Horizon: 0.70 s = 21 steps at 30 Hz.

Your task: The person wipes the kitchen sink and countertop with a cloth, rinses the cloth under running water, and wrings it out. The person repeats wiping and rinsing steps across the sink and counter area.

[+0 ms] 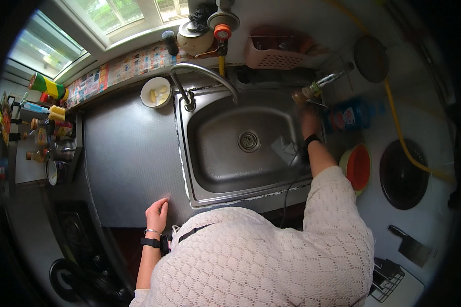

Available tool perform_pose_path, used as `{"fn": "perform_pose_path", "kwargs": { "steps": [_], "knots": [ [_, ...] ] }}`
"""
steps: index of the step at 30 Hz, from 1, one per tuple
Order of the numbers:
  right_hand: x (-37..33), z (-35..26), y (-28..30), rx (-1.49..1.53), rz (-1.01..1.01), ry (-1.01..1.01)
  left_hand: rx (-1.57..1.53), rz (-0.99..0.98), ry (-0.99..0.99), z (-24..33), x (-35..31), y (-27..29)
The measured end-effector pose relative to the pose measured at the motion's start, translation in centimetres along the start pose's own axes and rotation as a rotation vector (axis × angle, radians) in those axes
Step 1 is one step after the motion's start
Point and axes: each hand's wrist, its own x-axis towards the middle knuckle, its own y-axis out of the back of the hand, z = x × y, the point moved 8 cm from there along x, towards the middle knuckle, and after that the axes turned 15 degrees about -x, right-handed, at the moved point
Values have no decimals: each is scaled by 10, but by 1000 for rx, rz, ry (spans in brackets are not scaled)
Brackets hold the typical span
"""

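My left hand [157, 215] is at the front edge of the grey metal counter [128, 148], its fingers loosely bent and nothing visible in them. My right hand [308, 122] reaches over the right side of the steel sink [210, 153], toward its back right corner. Motion smears its fingers. Just beyond them is a tilted clear bottle-like thing [322, 84] with a brownish end; whether I grip it cannot be made out. Below my right wrist, a small pale translucent piece [284, 149] lies on the sink's right slope. The curved faucet [205, 69] arches over the basin.
A white bowl [156, 92] with pale pieces stands left of the faucet. Behind the sink is a pink basket [276, 53]. To the right are a blue bottle [349, 116], an orange-lined bowl [358, 166] and a cleaver [412, 245]. Condiment bottles fill a left shelf [30, 161].
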Motion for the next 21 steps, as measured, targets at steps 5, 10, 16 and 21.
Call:
{"fn": "perform_pose_path", "kwargs": {
  "steps": [5,10,16,21],
  "knots": [
    [-18,-38,3,292,341,-9,22,0,-10,3,-1,-3],
    [19,-81,-15,384,99,157,37,9,-4,7,1,2],
    [35,-64,-48,750,-241,-21,27,60,-43,6,-8,8],
    [44,-61,-43,903,-191,-50,26,118,-24,-1,-28,20]
  ]
}}
